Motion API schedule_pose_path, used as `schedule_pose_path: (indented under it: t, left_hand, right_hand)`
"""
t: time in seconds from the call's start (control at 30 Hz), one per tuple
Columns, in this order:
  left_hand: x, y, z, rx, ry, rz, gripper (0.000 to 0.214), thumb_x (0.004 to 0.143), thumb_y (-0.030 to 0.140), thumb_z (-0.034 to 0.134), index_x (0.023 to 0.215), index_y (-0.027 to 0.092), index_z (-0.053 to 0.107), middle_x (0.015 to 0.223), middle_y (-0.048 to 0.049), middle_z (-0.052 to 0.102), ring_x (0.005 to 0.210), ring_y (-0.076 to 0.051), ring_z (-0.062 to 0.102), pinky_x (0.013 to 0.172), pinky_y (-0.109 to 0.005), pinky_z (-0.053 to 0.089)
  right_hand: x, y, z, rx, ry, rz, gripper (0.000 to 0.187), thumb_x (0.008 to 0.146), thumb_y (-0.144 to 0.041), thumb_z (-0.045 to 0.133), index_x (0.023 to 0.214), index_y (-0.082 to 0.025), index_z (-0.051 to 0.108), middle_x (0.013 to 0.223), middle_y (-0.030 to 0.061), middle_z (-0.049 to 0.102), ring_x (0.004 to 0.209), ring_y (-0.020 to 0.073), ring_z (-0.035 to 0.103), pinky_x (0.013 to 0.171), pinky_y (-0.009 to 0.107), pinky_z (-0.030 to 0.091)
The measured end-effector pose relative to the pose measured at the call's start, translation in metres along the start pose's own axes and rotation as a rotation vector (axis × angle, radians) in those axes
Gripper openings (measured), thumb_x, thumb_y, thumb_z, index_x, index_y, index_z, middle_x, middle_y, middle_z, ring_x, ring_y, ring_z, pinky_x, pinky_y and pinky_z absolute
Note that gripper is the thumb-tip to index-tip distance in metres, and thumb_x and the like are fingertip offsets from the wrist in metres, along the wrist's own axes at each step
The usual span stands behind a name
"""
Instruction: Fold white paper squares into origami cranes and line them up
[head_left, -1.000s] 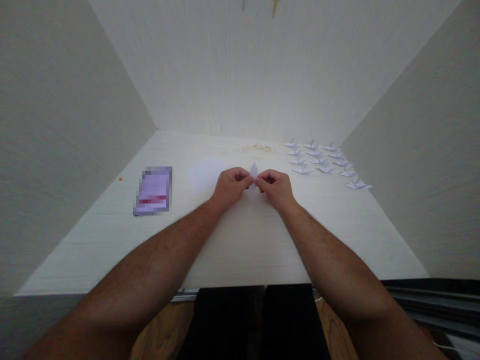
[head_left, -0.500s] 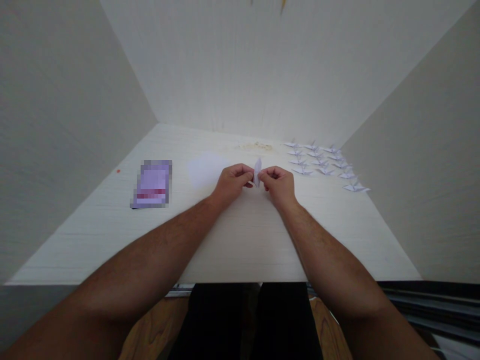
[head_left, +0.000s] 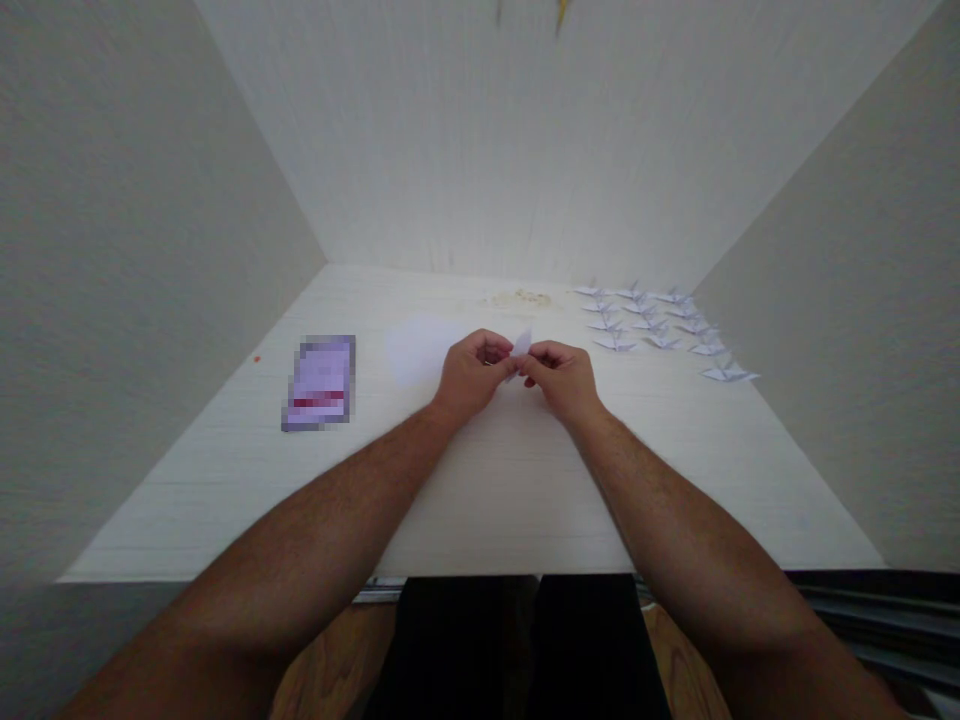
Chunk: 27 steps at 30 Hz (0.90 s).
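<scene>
A small folded piece of white paper (head_left: 523,343) is pinched between my two hands above the middle of the table. My left hand (head_left: 474,372) grips its left side with thumb and fingers. From the other side my right hand (head_left: 561,376) pinches it, the fingertips of both hands nearly meeting. The fingers cover the paper's lower part; a pointed tip shows above them. Left of my left hand lies flat white paper (head_left: 416,348). Several folded paper cranes (head_left: 615,343) stand in rows at the back right.
A blurred purple rectangular item (head_left: 321,382) lies on the left of the white table (head_left: 495,500). A small red spot (head_left: 256,359) is farther left. Pale walls (head_left: 480,150) enclose the back and both sides. Brownish marks (head_left: 529,298) show near the back wall.
The folded paper has gone from nearly upright to leaning right, and my fingertips have come closer together around it. The whole view has shifted slightly.
</scene>
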<state>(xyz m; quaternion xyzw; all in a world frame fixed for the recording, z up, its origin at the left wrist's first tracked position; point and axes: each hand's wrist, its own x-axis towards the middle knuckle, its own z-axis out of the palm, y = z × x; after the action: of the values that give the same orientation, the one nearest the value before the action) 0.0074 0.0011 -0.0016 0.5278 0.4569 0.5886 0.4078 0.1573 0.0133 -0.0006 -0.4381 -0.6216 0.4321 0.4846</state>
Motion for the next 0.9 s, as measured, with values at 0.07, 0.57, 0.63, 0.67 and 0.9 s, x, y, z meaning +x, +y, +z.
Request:
schedule_pose_path:
  t: [0.07,0.57,0.63,0.67,0.9]
  left_hand:
    - [0.0,0.001,-0.001,0.001,-0.025,-0.031,0.018,0.063,0.024,0.077,0.074,0.017,0.065,0.064,0.0004,0.065,0.055,-0.01,0.057,0.053,-0.023,0.045]
    - [-0.001,0.003,-0.003,-0.069,-0.104,-0.104,0.013,0.061,0.015,0.068,0.069,0.018,0.059,0.055,0.0037,0.06,0.048,-0.01,0.056,0.048,-0.023,0.045]
    - [-0.001,0.002,-0.003,-0.072,-0.104,-0.102,0.013,0.061,0.014,0.068,0.069,0.018,0.059,0.056,0.0038,0.06,0.048,-0.01,0.056,0.049,-0.023,0.045]
    - [-0.001,0.001,-0.002,-0.083,-0.104,-0.099,0.013,0.061,0.015,0.069,0.069,0.018,0.059,0.057,0.0038,0.06,0.048,-0.009,0.056,0.049,-0.023,0.045]
    - [0.001,-0.007,-0.003,-0.156,-0.115,-0.09,0.011,0.063,0.014,0.068,0.07,0.018,0.062,0.059,0.0037,0.061,0.05,-0.009,0.056,0.051,-0.022,0.046]
  right_hand:
    - [0.001,0.001,0.0,0.0,0.007,0.006,0.02,0.071,-0.037,0.072,0.07,-0.019,0.067,0.058,-0.0009,0.064,0.05,0.0107,0.055,0.049,0.024,0.044]
    - [0.002,-0.001,0.001,0.095,-0.017,0.031,0.012,0.063,-0.022,0.068,0.072,-0.019,0.061,0.053,-0.0048,0.06,0.046,0.01,0.055,0.046,0.022,0.043]
    - [0.002,0.0,0.001,0.119,-0.03,0.022,0.013,0.063,-0.021,0.068,0.073,-0.02,0.06,0.053,-0.0061,0.059,0.045,0.0095,0.054,0.045,0.022,0.041]
    - [0.002,0.001,0.001,0.132,-0.035,0.013,0.013,0.063,-0.021,0.067,0.073,-0.02,0.06,0.053,-0.0066,0.059,0.045,0.0093,0.053,0.045,0.022,0.041]
    - [0.002,0.002,-0.001,0.125,-0.052,-0.018,0.008,0.064,-0.021,0.063,0.072,-0.02,0.063,0.051,-0.0068,0.056,0.045,0.0079,0.049,0.045,0.022,0.037]
